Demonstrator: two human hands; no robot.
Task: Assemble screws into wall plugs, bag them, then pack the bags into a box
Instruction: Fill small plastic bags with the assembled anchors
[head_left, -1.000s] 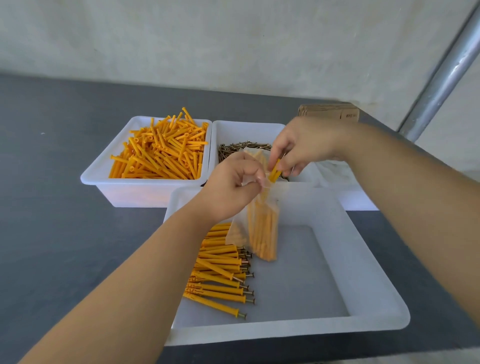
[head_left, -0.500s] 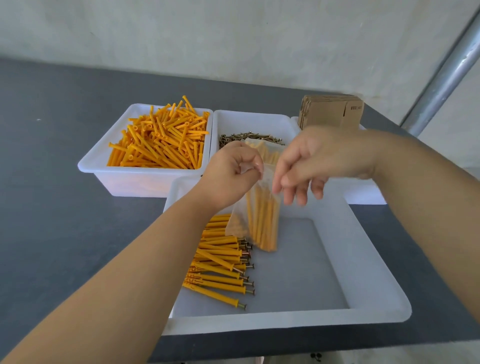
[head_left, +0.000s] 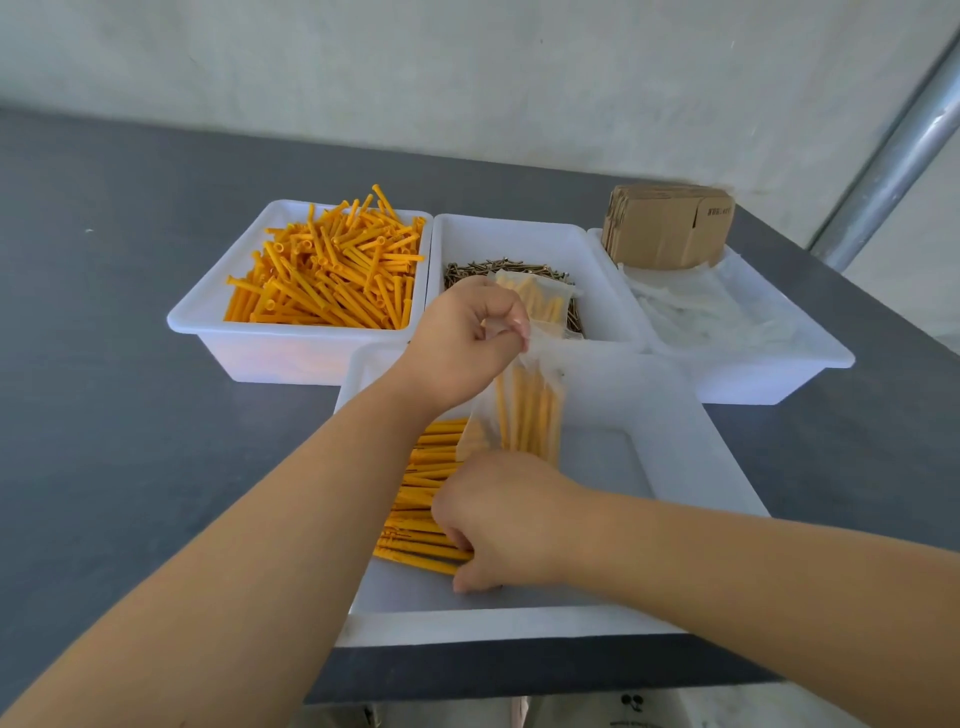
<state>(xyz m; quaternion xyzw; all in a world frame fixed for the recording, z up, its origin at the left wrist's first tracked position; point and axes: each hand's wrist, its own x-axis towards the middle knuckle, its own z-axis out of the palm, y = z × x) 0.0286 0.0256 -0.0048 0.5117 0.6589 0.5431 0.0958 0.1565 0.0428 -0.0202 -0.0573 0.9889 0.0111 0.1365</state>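
My left hand (head_left: 464, 347) pinches the top edge of a clear plastic bag (head_left: 530, 410) that hangs upright over the near white tray (head_left: 691, 467), with several orange plugs inside it. My right hand (head_left: 506, 522) is low in the tray, on the right end of the row of assembled plugs with screws (head_left: 421, 499). Its fingers curl down onto the nearest plugs; the fingertips are hidden, so a grip does not show. A second filled bag (head_left: 537, 301) lies on the screws behind my left hand.
Three white bins stand behind the tray: loose orange plugs (head_left: 332, 270) at left, brass screws (head_left: 506, 270) in the middle, empty clear bags (head_left: 711, 312) at right. A stack of flat cardboard boxes (head_left: 670, 223) leans at the right bin's back. A metal pole (head_left: 893, 156) rises at right.
My right hand left the bag's mouth, where it dropped a plug in, and came down to the row of assembled plugs. My left hand kept holding the bag.
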